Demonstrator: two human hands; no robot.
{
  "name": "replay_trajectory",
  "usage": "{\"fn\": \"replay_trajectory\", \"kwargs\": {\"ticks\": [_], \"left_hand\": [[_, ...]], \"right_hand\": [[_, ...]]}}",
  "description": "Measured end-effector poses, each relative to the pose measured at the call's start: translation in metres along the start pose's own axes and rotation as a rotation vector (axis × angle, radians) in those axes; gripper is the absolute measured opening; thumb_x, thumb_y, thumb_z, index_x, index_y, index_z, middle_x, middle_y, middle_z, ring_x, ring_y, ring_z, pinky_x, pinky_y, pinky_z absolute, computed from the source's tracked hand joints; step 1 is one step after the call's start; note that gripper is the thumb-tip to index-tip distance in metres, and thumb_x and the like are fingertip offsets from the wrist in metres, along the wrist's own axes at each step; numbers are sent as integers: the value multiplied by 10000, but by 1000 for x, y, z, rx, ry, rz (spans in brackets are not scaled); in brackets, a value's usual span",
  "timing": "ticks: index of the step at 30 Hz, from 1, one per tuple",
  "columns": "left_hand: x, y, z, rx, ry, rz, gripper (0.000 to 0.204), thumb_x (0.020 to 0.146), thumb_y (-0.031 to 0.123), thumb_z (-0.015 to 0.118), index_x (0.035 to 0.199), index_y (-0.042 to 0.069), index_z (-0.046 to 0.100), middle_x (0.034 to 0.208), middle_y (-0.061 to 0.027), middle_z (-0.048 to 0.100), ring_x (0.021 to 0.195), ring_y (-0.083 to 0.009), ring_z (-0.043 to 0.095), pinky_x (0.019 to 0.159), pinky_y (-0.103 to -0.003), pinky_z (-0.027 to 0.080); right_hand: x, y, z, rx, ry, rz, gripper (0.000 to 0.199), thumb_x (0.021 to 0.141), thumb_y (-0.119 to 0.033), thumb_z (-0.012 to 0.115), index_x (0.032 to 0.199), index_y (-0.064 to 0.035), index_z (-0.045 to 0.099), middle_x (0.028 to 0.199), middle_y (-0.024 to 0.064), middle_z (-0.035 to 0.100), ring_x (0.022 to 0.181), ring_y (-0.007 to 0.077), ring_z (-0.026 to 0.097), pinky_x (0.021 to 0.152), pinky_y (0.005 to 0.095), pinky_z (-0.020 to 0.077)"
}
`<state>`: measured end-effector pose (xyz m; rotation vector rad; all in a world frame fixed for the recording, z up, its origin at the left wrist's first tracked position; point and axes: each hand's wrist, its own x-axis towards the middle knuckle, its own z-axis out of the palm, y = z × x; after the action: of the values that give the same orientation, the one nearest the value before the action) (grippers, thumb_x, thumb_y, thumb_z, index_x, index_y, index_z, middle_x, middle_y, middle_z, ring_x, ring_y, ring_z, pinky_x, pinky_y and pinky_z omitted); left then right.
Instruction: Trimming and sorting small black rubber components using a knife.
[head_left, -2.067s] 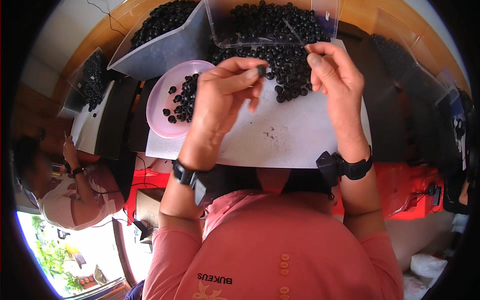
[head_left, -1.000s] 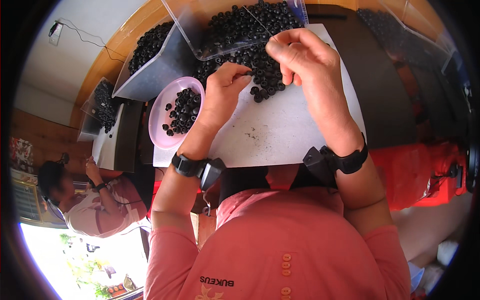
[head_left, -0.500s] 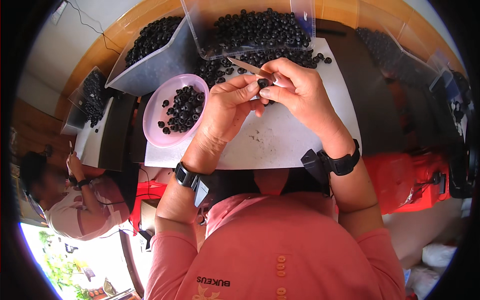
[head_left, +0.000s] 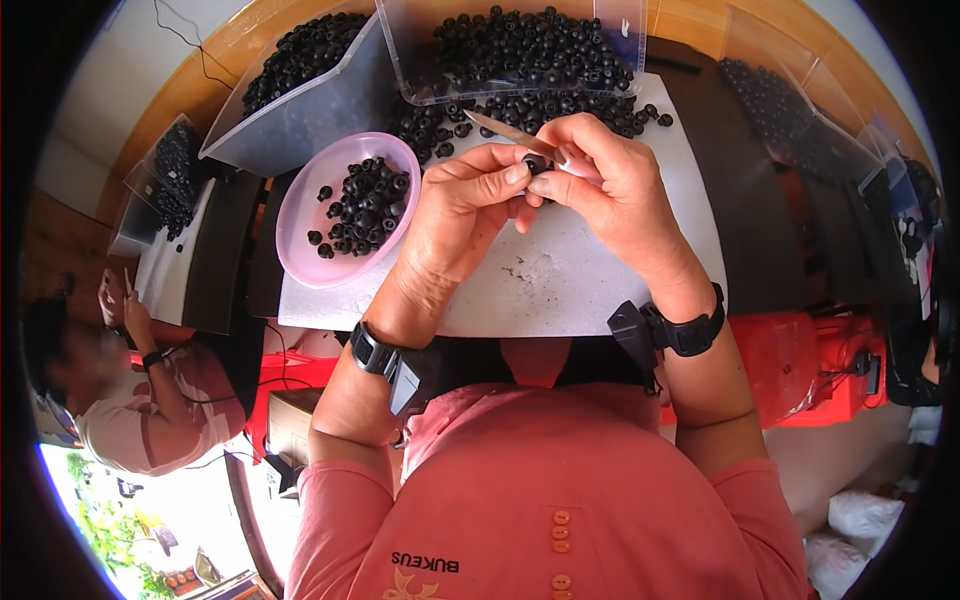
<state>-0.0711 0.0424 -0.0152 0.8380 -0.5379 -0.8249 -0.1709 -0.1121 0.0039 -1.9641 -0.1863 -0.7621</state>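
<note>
Between the thumb and fingers of my left hand (head_left: 452, 218) is a small black round part (head_left: 535, 163) with a hole in it. My right hand (head_left: 625, 200) is closed around a small knife (head_left: 503, 130), its blade pointing up and to the left behind the part. The right thumb presses near the same part, while the knife's handle is mostly hidden in the palm. Both hands are above a white mat (head_left: 460, 308) marked with dark crumbs. To the left of my left hand, a pink bowl (head_left: 302, 225) holds many similar black parts.
Beyond my hands, a clear bin (head_left: 398, 62) lies with black parts spilling onto the mat. A second bin (head_left: 300, 122) full of parts stands behind the bowl. At the far left another person (head_left: 165, 400) sits by a table. Red stools (head_left: 840, 375) stand at the right.
The view has shifted slightly. My hands keep the same hold on the black part and knife. The person at the left has moved their hands apart a little.
</note>
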Motion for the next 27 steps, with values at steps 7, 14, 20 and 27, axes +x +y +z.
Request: {"fn": "replay_trajectory", "kwargs": {"ticks": [7,14,20,27], "left_hand": [[0,-2,-7,-12,7,-4,189,963,61,601,1094,-56,672,976,-109,681,764,-174,622,614,-300,504],[-1,1,-5,-1,-2,22,200,986,70,569,1109,-55,664,936,-112,664,749,-165,612,599,-296,498],[-2,0,-5,0,41,35,216,994,79,559,1129,-61,654,894,-100,649,739,-162,603,602,-295,488],[-2,-1,-5,0,34,46,210,999,77,554,1130,-61,642,905,-101,645,756,-164,606,613,-295,486]], "right_hand": [[-1,2,5,52,-9,6,200,829,24,688,1013,-14,619,854,101,690,807,175,718,689,288,552],[3,-7,0,47,-5,133,158,887,-79,707,1013,-26,627,807,57,670,706,81,593,613,259,472],[4,-5,-1,113,20,151,239,979,-242,643,982,-3,630,697,37,595,631,73,477,564,273,408],[2,1,-1,53,-65,263,312,1021,-312,571,911,-23,620,681,-26,500,595,59,439,535,227,381]]}}
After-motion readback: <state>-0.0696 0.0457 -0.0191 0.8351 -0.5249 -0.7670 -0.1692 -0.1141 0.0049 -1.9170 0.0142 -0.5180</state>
